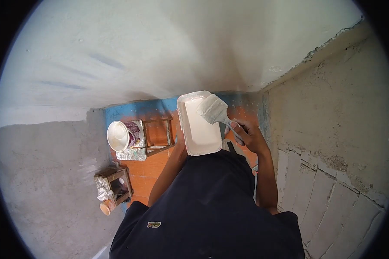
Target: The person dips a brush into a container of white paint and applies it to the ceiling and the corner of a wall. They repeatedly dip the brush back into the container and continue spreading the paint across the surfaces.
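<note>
Head view — brush [214,109] above right hand [246,134]

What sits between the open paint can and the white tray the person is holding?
In the head view, a small wooden stool frame stands between the paint can and the tray, above the orange floor.

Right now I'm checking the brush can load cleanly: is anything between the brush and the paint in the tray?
Nothing visible. The right hand holds the brush with its bristles over the tray's far end; only open paint surface lies beneath. The left hand, mostly hidden under the tray, supports it from below.
</note>
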The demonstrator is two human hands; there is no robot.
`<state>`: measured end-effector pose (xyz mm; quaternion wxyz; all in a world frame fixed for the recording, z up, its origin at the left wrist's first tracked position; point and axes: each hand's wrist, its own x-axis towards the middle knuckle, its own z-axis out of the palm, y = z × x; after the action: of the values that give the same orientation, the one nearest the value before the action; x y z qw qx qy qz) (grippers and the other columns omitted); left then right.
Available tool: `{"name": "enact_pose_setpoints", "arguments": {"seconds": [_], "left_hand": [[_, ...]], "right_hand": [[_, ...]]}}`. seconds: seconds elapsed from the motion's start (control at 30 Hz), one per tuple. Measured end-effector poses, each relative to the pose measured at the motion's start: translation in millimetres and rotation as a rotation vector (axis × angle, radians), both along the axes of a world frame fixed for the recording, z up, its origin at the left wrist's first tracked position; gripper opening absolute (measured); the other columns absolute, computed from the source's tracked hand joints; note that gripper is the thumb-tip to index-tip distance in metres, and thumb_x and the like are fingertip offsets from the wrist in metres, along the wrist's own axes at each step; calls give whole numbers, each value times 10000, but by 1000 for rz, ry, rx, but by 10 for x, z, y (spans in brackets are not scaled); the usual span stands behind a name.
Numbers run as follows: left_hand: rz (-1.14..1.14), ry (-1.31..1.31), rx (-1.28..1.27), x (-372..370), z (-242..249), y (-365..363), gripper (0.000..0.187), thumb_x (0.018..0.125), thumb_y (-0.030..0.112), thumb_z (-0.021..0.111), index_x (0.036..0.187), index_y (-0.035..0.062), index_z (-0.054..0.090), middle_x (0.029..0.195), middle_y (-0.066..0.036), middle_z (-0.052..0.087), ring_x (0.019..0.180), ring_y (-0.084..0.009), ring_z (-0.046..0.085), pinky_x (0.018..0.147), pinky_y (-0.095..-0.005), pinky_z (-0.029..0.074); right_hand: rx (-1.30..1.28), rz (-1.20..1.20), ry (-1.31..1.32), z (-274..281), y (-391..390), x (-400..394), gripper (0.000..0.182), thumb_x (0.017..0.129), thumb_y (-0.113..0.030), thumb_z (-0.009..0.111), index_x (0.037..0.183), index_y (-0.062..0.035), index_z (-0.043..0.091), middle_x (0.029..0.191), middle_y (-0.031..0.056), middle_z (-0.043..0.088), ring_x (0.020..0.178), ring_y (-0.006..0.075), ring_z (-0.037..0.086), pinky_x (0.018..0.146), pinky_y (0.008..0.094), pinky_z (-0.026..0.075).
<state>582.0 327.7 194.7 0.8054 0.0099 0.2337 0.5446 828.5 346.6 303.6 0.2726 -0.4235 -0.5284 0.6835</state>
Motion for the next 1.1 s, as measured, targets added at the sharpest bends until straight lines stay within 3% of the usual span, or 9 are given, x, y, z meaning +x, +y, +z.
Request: {"name": "enact_pose_setpoints", "arguments": {"seconds": [0.27,0.63,0.87,1.1], "left_hand": [[-49,-43,53,-203,17,180,714,968,537,528,1461,32,421,1341,-221,558,1156,-395,615,950,-568,549],[-87,-82,74,-644,83,428,722,963,536,542,1466,34,415,1351,-220,548,1168,-397,607,959,-577,540],[-181,-114,68,-757,32,643,727,959,534,551,1469,35,412,1358,-220,542,1176,-399,601,966,-582,534],[-273,-166,108,-582,2,874,732,956,533,559,1472,36,408,1365,-220,536,1183,-400,596,972,-587,529]], "right_hand": [[49,-302,86,-151,215,-221,377,1072,-342,509,942,-31,680,561,-72,392,482,28,352,464,235,280],[140,-404,0,-165,679,-650,390,1088,-330,466,919,-43,670,532,-89,354,459,17,292,453,232,235],[129,-549,-95,-53,564,-730,381,1088,-340,474,933,-46,661,583,-82,349,515,20,303,490,249,242],[73,-682,-98,-315,298,-470,374,1092,-328,466,970,-37,667,562,-71,379,490,29,335,482,242,263]]}}
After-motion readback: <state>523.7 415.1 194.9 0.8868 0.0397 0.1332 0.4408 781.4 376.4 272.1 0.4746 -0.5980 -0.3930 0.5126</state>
